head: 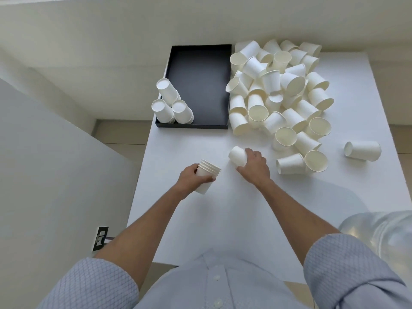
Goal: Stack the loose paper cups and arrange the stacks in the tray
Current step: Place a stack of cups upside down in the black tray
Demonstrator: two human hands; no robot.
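My left hand (pixel 193 178) grips a short stack of white paper cups (pixel 208 175), rims pointing up and to the right. My right hand (pixel 254 167) holds a single white cup (pixel 238 155), its base toward the left. A black tray (pixel 198 70) lies at the far left of the white table. Three upside-down cup stacks (pixel 171 103) stand in the tray's near-left corner. A large heap of loose cups (pixel 281 97) lies to the right of the tray.
One stray cup (pixel 362 150) lies on its side at the right of the white table (pixel 223 219). A clear plastic bottle (pixel 379 233) sits off the table's near-right edge. Walls surround the table at the back and left.
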